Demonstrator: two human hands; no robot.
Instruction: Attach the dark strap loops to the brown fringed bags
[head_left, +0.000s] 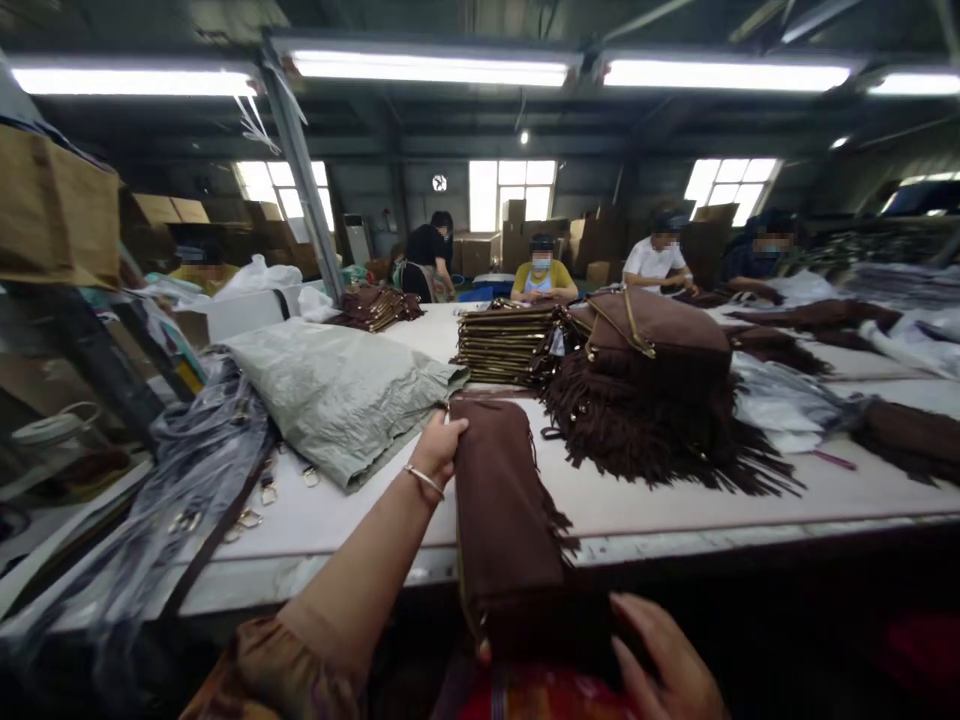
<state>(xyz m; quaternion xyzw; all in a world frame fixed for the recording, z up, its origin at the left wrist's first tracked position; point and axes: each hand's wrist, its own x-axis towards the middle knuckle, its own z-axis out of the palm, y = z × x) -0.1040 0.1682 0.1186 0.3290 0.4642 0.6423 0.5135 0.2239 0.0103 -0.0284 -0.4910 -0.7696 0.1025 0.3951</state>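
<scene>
A dark brown fringed bag (pixel 501 490) with a zip along its left edge hangs over the table's front edge. My left hand (pixel 441 447), with a bangle at the wrist, is closed on the bag's upper left corner. Lower right, my right hand (pixel 667 655) is beside the bag's bottom end, fingers apart and nothing seen in them. Just beyond my left hand lies a grey-green plastic sheet (pixel 337 385). A pile of brown fringed bags (pixel 652 370) stands to the right of the held bag, next to a stack of bags with brass-coloured zips (pixel 502 345).
Straps in clear plastic (pixel 202 460) with metal clasps hang off the table's left side. A metal post (pixel 304 170) rises at the left. Across the white table (pixel 630 505) several people work. More brown pieces (pixel 911 435) and clear plastic bags (pixel 780 400) lie at right.
</scene>
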